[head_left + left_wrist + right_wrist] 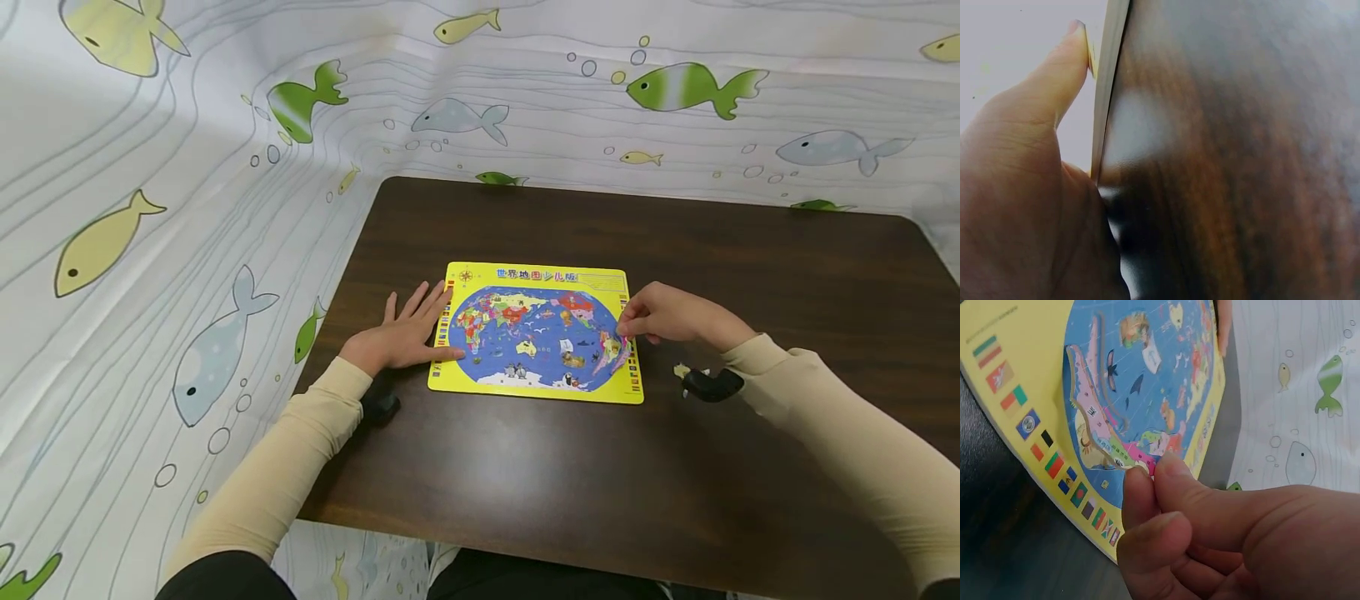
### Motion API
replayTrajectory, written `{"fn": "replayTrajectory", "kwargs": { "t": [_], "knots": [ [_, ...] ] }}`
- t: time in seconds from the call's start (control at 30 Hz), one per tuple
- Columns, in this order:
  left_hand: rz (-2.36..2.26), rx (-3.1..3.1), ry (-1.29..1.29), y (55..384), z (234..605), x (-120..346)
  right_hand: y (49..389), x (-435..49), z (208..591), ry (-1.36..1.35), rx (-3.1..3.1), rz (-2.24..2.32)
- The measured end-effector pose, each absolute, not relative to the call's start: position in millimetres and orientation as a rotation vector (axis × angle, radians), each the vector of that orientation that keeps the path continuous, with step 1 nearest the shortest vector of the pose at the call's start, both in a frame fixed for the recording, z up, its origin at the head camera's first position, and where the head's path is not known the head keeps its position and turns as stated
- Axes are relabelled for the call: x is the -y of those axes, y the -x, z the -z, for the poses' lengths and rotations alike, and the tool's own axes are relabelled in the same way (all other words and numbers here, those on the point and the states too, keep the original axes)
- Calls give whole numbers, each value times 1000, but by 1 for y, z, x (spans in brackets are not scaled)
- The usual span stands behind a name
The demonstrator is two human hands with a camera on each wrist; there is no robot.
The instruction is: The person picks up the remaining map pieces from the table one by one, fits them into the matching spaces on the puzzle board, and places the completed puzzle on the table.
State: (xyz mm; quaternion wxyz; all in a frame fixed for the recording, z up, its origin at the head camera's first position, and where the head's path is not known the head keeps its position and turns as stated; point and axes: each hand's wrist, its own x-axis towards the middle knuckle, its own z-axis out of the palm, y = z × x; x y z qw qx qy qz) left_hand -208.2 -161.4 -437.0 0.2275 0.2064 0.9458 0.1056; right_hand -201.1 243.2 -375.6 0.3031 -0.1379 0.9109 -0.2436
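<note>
A yellow-framed world map puzzle board (pixel 525 395) lies on the table, with a blue oval map in its middle. My left hand (pixel 408 337) rests with spread, straight fingers on the board's left edge; in the left wrist view its thumb (pixel 1054 81) reaches over the board's side. At the right edge, my right hand (pixel 671 317) pinches a long, narrow puzzle piece (pixel 1092 412) between thumb and forefinger. This piece is pink with small coloured patches, and it stands tilted up over the map. Beside it, a matching curved outline shows on the board.
The dark wooden table (pixel 540 475) extends around the board on all sides. White cloth (pixel 525 83) printed with fish hangs behind and to the left. A small black object (pixel 381 408) sits under the left wrist, another black object (pixel 712 385) under the right wrist.
</note>
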Motion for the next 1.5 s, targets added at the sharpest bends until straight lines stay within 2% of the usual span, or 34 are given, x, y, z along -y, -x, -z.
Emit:
{"fn": "replayTrajectory", "kwargs": {
  "t": [0.73,1.3,1.5],
  "knots": [
    [-280,-2611,-570,205,434,161,198,-231,387,352,-2451,618],
    [-264,-2604,-571,207,436,162,190,-229,397,161,-2447,784],
    [-267,-2598,-569,206,437,162,188,-226,402,242,-2496,763]
  ]
}}
